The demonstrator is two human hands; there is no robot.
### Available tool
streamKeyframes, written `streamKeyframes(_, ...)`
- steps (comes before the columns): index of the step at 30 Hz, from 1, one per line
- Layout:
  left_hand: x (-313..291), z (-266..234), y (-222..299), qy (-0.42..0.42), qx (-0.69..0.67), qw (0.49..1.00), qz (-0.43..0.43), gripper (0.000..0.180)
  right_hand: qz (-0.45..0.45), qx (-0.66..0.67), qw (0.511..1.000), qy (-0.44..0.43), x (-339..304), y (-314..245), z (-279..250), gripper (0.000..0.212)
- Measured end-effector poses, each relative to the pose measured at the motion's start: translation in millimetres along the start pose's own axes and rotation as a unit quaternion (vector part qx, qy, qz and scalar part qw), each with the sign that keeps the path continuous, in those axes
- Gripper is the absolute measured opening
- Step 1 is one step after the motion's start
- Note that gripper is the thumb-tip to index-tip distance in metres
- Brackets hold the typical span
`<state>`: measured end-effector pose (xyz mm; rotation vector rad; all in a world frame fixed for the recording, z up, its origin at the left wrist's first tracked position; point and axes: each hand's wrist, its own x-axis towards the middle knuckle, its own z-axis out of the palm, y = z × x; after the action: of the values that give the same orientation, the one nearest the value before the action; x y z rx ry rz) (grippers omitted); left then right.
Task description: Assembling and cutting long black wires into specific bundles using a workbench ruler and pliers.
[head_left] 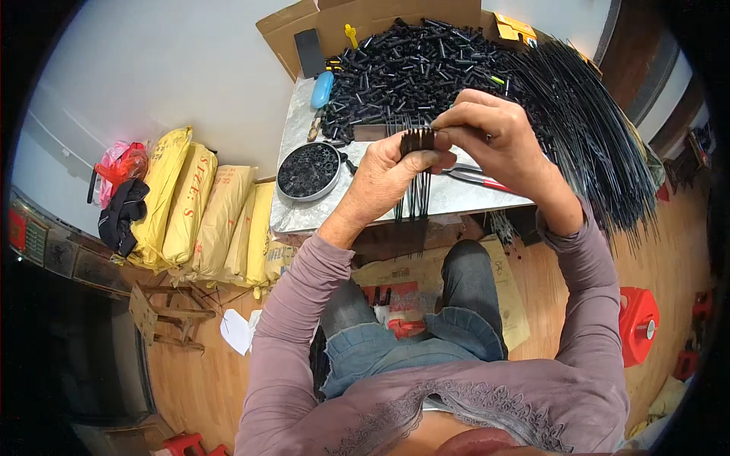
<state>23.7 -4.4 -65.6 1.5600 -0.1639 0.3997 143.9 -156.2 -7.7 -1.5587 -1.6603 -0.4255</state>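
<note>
My left hand (385, 176) is closed round a bunch of thin black rods (417, 142), held over the table's near edge. Their black heads stand in a row above my fingers, and the thin stems hang down below. Against the right end of that row, the thumb and fingers of my right hand (498, 140) are pinched together; what lies between them is hidden. Just behind both hands spreads a big heap of short black tubular pieces (411, 72). Below my right hand lies a tool with red handles (475, 178), partly covered.
A round metal bowl (306, 200) of small black rings stands left on the table (293, 219). Near it lies a blue case (322, 90). Long black rods (601, 137) overhang the right side. Yellow sacks (182, 205), a wooden stool (171, 313) and a red container (639, 325) are on the floor.
</note>
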Motion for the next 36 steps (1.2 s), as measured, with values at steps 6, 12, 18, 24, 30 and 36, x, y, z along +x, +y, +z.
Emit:
streamKeyframes(6, 2, -4, 9, -0.012, 0.042, 0.999, 0.008, 0.021, -0.005, 0.027, 1.0, -0.009, 4, 6, -2, 0.01)
streamKeyframes(12, 7, -18, 13, -0.038, 0.155, 0.986, 0.044, 0.02, -0.097, -0.077, 0.992, -0.03, 18, 6, -10, 0.011)
streamKeyframes(18, 3, -23, 13, -0.023, 0.168, 0.984, 0.049, 0.019, -0.113, -0.104, 0.988, -0.034, 17, 2, 6, 0.012)
streamKeyframes(24, -3, -26, 15, -0.046, 0.125, 0.991, 0.0, 0.019, 0.022, 0.081, 0.996, -0.001, 9, 2, 25, 0.009)
streamKeyframes(30, -2, -23, 13, -0.046, 0.139, 0.989, 0.021, 0.018, -0.051, -0.014, 0.998, -0.034, 20, -1, 14, 0.008)
streamKeyframes(36, 3, -28, 14, -0.058, 0.203, 0.974, 0.078, 0.019, -0.094, 0.029, 0.995, -0.03, 22, 6, 18, 0.011)
